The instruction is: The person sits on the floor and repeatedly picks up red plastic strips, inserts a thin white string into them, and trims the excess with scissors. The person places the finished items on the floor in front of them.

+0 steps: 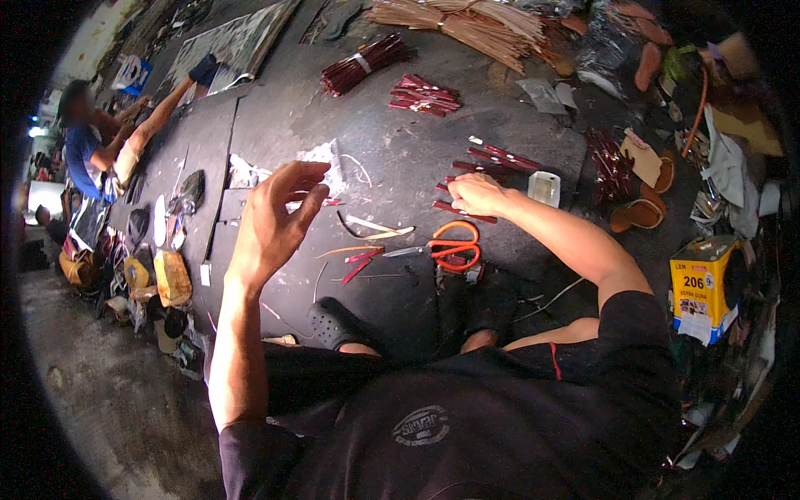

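Note:
My right hand (479, 195) reaches down onto a small group of glossy dark red strips (510, 158), its fingers closed around a strip (465, 212) or two; the fingertips are partly hidden. In the air to the left is my left hand (279, 215), fingers curved and thumb apart, with nothing visible between them. Orange-handled scissors (455, 247) lie between my hands and my feet, blades pointing left. Cut red pieces (358, 268) and thin pale offcuts (379, 227) are scattered near the blades. A small whitish translucent block or container (544, 189) is beside my right wrist.
Farther out lie a tied dark red bundle (365, 64), a red pile (423, 95) and a large tan bundle (458, 25). More red strips (607, 162) and brown sole-shaped pieces (637, 215) are at right, near a yellow tin (706, 287). Another person (87, 150) sits far left.

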`<move>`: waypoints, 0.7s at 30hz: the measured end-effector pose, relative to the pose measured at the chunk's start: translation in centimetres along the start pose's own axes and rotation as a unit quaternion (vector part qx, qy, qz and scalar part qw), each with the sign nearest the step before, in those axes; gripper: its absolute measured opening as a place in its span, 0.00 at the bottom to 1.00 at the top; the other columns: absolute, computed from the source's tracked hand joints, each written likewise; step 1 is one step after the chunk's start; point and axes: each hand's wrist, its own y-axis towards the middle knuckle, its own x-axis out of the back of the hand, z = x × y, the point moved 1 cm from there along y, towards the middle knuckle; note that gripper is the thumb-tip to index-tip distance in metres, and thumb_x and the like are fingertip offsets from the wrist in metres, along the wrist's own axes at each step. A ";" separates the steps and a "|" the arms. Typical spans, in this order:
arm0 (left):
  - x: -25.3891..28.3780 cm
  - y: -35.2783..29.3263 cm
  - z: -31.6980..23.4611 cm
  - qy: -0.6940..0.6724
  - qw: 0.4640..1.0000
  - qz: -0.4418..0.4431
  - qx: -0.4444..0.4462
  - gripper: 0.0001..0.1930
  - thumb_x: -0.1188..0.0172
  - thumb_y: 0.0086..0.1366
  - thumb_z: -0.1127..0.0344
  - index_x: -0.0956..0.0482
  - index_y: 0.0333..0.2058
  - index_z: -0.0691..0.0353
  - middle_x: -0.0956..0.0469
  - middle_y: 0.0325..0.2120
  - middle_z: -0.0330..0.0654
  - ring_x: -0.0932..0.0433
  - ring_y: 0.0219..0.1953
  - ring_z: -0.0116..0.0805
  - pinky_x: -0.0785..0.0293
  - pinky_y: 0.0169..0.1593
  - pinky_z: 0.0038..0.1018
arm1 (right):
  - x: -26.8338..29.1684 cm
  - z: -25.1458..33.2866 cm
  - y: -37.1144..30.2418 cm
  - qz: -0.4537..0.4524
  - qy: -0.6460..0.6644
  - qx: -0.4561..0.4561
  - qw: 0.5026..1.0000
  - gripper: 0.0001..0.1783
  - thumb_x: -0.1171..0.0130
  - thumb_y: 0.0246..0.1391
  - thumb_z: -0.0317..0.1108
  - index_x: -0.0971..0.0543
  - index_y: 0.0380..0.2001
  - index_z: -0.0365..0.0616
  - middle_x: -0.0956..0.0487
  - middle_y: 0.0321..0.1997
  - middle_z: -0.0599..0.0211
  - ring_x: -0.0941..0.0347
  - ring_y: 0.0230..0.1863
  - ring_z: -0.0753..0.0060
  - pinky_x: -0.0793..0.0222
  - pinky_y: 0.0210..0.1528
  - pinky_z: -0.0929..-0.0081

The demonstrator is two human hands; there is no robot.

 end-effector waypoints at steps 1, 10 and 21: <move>0.1 0.0 0.3 -0.002 1.000 0.001 0.003 0.14 0.40 0.66 0.69 0.22 0.48 0.66 0.18 0.42 0.50 0.17 0.43 0.40 0.21 0.47 0.30 | -0.6 0.3 -0.4 -0.033 -0.021 -0.013 0.999 0.13 0.37 0.51 0.38 0.23 0.32 0.40 0.21 0.39 0.51 0.23 0.42 0.47 0.29 0.43 0.52; 0.5 -0.8 2.1 0.057 0.998 0.000 0.007 0.13 0.38 0.64 0.68 0.21 0.46 0.66 0.19 0.41 0.51 0.17 0.43 0.41 0.22 0.46 0.33 | -2.0 1.3 1.2 -0.153 0.011 -0.028 0.988 0.08 0.44 0.56 0.33 0.26 0.36 0.40 0.24 0.39 0.48 0.25 0.41 0.41 0.28 0.40 0.48; 0.9 -1.4 2.9 0.109 0.994 -0.008 -0.009 0.13 0.38 0.64 0.69 0.21 0.46 0.65 0.19 0.41 0.49 0.18 0.43 0.43 0.22 0.47 0.33 | 0.6 -3.6 -1.6 -0.001 -0.023 -0.092 0.995 0.17 0.29 0.45 0.38 0.25 0.32 0.40 0.19 0.34 0.54 0.22 0.42 0.47 0.29 0.42 0.55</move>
